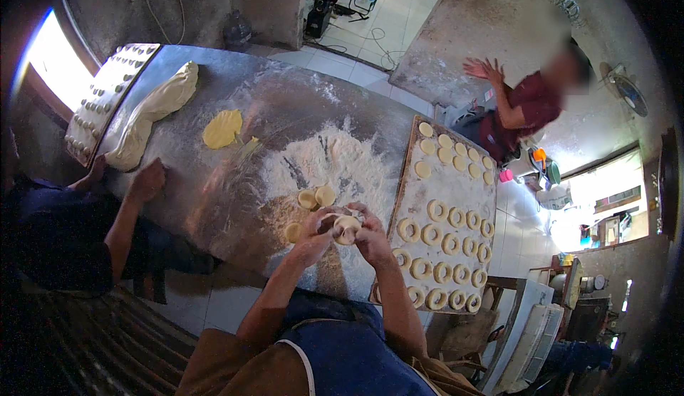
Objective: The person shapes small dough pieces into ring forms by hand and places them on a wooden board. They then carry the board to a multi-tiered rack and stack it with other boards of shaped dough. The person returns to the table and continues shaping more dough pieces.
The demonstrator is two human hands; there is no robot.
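Observation:
Both my hands hold one small round of pale dough (347,226) above the floured table. My left hand (313,233) grips its left side, and my right hand (370,236) grips its right side. The thumbs press in at the middle of the dough, where a dark spot shows; whether it goes right through I cannot tell. Just beyond my left hand, two dough discs (315,196) lie side by side in the flour. Another dough disc (293,233) lies left of my left wrist.
On my right a board (456,189) bears several dough rings and plain discs. White flour (320,161) covers mid-table. Farther left lie a flat yellow dough piece (223,129) and a long dough roll (149,115), near a co-worker's hand (148,180). Another person (531,104) stands beyond the board.

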